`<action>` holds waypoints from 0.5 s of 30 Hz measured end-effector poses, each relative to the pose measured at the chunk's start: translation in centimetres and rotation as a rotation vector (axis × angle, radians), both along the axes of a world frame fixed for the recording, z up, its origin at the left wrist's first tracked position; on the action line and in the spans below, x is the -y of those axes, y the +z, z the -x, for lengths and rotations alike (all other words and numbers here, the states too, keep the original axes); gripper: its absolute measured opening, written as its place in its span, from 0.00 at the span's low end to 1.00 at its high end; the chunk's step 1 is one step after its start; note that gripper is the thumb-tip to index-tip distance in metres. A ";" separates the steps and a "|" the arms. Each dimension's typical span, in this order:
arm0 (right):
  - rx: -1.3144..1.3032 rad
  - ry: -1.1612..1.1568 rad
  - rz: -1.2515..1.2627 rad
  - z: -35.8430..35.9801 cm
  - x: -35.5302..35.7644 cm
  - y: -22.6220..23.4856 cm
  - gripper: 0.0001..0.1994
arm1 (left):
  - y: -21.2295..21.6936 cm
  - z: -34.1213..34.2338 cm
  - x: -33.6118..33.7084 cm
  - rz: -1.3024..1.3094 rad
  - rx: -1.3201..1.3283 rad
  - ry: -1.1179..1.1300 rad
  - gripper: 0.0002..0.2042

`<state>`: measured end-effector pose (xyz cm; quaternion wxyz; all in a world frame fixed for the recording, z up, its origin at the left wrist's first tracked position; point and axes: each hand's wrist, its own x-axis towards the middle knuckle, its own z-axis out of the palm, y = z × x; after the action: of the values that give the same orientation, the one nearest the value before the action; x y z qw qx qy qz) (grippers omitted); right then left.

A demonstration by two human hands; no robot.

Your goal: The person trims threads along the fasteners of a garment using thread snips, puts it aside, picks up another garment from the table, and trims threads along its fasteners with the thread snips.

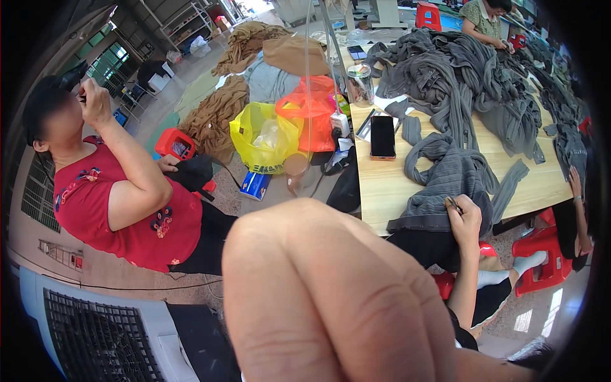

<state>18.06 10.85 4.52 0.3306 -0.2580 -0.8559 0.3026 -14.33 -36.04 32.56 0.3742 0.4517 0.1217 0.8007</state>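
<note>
My right hand (pixel 337 286) fills the lower middle of the head view, very near the camera. Its fingers are folded, and whatever they may hold is hidden. Some wrist skin trails off to the lower right. My left hand does not show. Beyond my knuckles, another person's hand (pixel 468 219) grips a small dark tool, whose kind is unclear, over a grey striped garment (pixel 445 175). That garment lies partly on the wooden table (pixel 382 204) and hangs over its near edge. A black phone (pixel 382 137) rests near the table's left side.
A person in a red shirt (pixel 127 204) stands at left, one hand raised to the face. Yellow (pixel 261 137) and red (pixel 309 108) plastic bags, brown cloth (pixel 219 118) and a blue box (pixel 255 186) are left of the table. Grey garments (pixel 445 76) heap its far side. A red stool (pixel 541 261) stands right.
</note>
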 end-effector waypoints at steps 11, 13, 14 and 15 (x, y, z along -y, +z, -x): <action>0.039 0.014 -0.039 0.4 -0.6 -0.2 0.09 | -11.9 13.6 9.8 0.456 0.605 -0.004 0.14; 0.048 0.005 -0.030 0.7 -0.6 0.1 0.08 | -16.8 15.7 9.2 0.567 0.734 -0.038 0.14; 0.055 -0.003 -0.023 0.5 -0.7 0.2 0.08 | -19.4 16.9 8.8 0.619 0.791 -0.055 0.14; 0.047 -0.011 -0.020 -0.2 -0.6 0.1 0.08 | -22.1 17.8 8.7 0.670 0.847 -0.071 0.14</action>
<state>18.27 11.41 4.66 0.3144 -0.2665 -0.8651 0.2860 -32.12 -44.72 10.45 0.5408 -0.0511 0.1936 0.8170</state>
